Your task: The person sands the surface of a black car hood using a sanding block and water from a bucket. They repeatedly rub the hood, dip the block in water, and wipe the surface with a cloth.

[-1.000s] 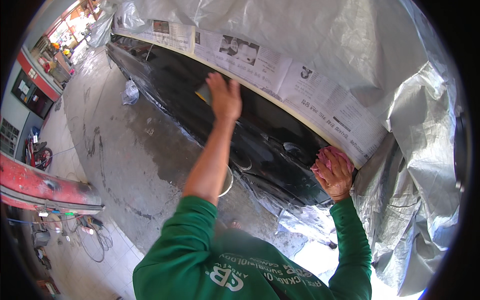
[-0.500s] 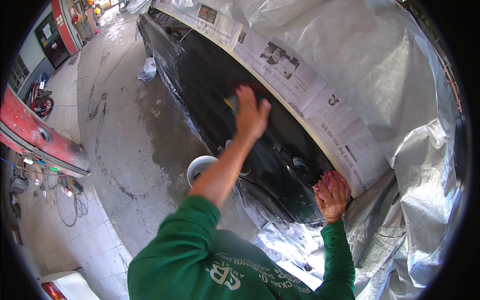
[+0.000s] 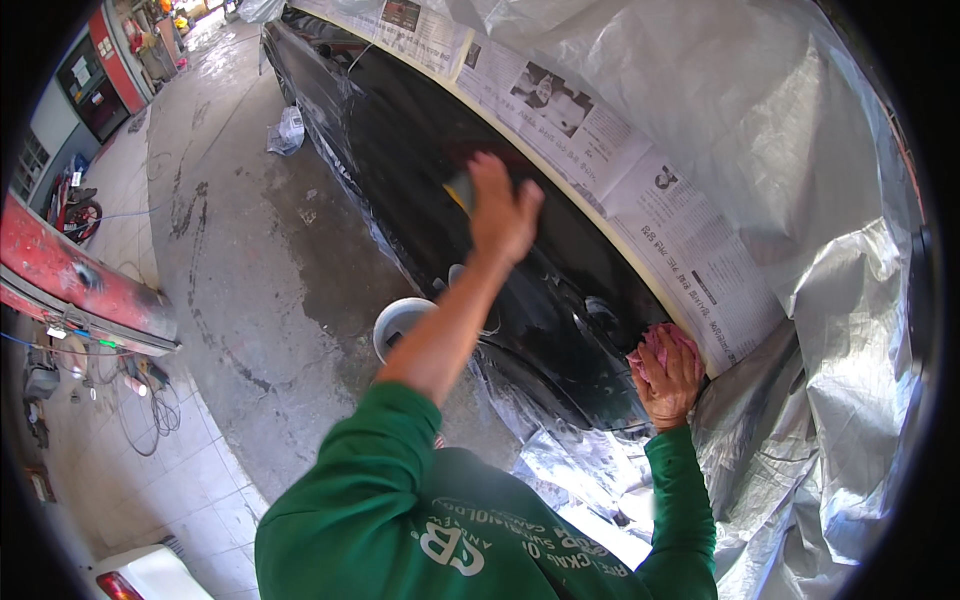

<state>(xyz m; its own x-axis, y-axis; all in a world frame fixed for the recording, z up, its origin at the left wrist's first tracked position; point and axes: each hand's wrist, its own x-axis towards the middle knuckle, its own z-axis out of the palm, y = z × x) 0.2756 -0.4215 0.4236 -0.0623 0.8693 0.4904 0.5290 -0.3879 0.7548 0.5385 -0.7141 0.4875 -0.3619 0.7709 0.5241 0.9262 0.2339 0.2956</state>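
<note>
Grey plastic sheeting [image 3: 700, 80] fills the upper right of the frame. Below it, the black car side panel [image 3: 410, 150] has its long axis running from the upper left down to the right of centre. A newspaper strip [image 3: 625, 170] follows that slant along its upper edge. Left of centre, a pale bucket [image 3: 399, 318] stands on the floor, partly behind the left forearm. The left hand [image 3: 501, 215], near the middle of the frame, is nearer the panel's upper-left stretch; the right hand [image 3: 665, 388] is at its lower-right end. The right fingers bend over a crumpled pink cloth [image 3: 652, 350], holding it just beside the newspaper's lower corner. The left fingers, blurred, seem to hold a flat yellow-edged pad [image 3: 459, 191] against the panel; it juts out to their left, its visible edge slanting down to the right.
</note>
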